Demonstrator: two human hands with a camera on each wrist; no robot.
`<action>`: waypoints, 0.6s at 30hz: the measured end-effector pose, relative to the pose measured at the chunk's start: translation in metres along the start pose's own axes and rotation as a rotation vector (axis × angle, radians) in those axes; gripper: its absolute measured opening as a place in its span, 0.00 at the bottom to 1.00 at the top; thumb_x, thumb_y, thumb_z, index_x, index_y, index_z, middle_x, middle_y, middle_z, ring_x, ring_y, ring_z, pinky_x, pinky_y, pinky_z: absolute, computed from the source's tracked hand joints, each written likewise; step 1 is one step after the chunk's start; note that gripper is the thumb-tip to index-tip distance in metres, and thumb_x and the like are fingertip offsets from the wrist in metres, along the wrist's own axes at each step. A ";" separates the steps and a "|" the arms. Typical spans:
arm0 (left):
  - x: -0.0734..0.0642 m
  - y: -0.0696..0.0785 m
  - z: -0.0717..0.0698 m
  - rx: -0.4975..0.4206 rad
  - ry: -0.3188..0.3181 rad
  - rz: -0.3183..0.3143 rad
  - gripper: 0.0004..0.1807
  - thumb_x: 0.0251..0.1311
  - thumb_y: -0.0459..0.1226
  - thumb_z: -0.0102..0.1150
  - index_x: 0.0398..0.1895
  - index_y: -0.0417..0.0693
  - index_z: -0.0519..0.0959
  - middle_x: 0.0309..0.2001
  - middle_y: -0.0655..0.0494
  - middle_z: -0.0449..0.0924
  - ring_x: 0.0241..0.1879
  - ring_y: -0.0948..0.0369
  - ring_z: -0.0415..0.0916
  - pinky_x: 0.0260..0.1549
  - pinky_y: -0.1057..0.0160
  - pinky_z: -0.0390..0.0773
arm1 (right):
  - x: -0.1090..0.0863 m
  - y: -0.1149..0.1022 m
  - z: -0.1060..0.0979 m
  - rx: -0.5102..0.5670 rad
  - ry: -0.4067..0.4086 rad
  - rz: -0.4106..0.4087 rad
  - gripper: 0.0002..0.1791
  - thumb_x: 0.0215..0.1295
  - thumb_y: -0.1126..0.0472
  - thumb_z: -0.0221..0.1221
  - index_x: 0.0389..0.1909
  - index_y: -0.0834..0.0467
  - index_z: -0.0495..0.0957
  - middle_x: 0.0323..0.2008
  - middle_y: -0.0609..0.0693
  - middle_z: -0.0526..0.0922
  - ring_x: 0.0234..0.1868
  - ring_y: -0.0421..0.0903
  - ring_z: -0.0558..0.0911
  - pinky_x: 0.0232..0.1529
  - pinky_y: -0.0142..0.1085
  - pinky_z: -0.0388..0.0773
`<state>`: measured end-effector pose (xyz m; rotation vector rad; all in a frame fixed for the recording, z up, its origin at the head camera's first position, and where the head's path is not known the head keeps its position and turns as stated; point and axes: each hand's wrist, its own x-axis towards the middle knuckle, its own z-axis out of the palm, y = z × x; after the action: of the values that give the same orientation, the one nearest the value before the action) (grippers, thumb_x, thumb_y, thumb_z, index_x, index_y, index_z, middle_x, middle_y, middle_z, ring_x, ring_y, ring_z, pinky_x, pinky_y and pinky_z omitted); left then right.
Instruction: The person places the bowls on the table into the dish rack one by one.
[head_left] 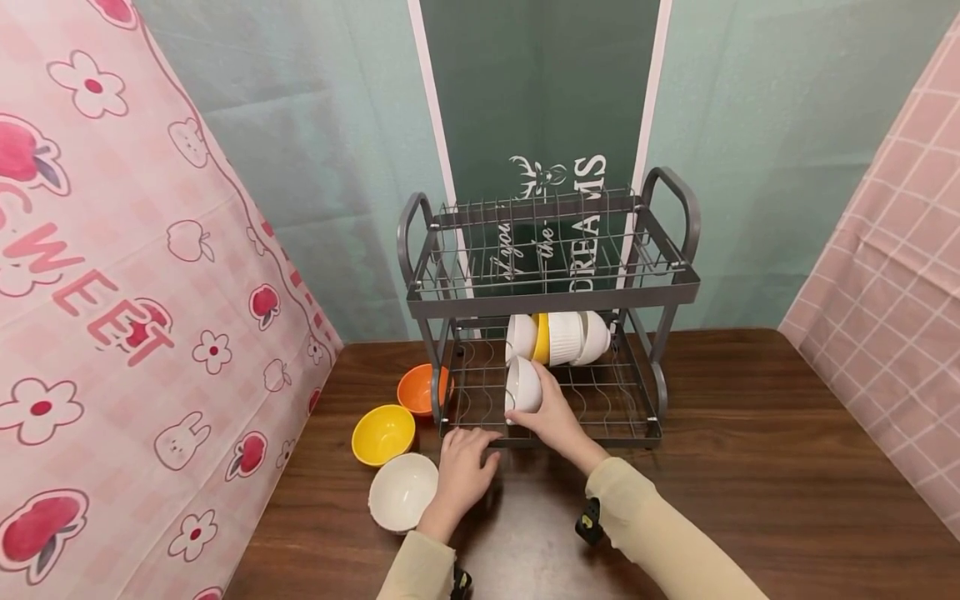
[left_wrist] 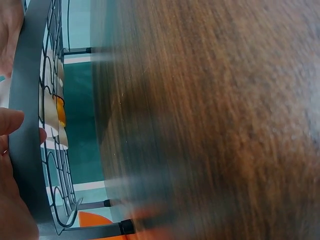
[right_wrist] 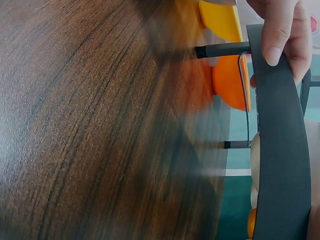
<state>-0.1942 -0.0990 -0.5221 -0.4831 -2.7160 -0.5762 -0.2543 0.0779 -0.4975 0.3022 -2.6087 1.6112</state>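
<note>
My right hand (head_left: 558,421) holds a small white bowl (head_left: 522,387) tipped on its side, its thumb low by the rim and its fingers over the back. The bowl is at the front of the lower tier of a dark grey two-tier dish rack (head_left: 555,302). My left hand (head_left: 461,475) grips the rack's lower front bar left of that bowl; in the right wrist view its thumb (right_wrist: 274,47) lies over the bar. Behind the held bowl, a row of bowls stands on edge: a white bowl (head_left: 520,337), a yellow bowl (head_left: 541,337), a ribbed white bowl (head_left: 566,337) and another white bowl (head_left: 596,340).
On the wooden table (head_left: 757,467), left of the rack, sit an orange bowl (head_left: 417,390), a yellow bowl (head_left: 383,435) and a larger white bowl (head_left: 402,493), all facing up. The rack's upper wire tier (head_left: 480,242) overhangs the back row. Patterned cloths hang behind and at both sides.
</note>
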 end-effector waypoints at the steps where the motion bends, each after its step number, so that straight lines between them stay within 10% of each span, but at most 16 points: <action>1: 0.000 -0.001 0.001 0.003 0.009 0.006 0.13 0.53 0.40 0.61 0.44 0.57 0.80 0.39 0.63 0.82 0.41 0.61 0.73 0.56 0.53 0.62 | 0.000 0.000 0.000 -0.001 0.000 -0.001 0.53 0.47 0.56 0.70 0.70 0.56 0.48 0.67 0.59 0.56 0.61 0.57 0.67 0.57 0.53 0.68; 18: -0.001 -0.005 0.004 0.019 0.038 0.033 0.13 0.52 0.41 0.61 0.43 0.59 0.80 0.38 0.64 0.82 0.40 0.61 0.73 0.55 0.56 0.62 | -0.005 -0.005 -0.013 -0.037 -0.050 0.018 0.58 0.52 0.52 0.66 0.72 0.58 0.34 0.72 0.60 0.42 0.70 0.60 0.55 0.65 0.55 0.58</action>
<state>-0.1960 -0.1014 -0.5277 -0.5063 -2.6696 -0.5448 -0.2493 0.0881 -0.4881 0.3220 -2.6823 1.5796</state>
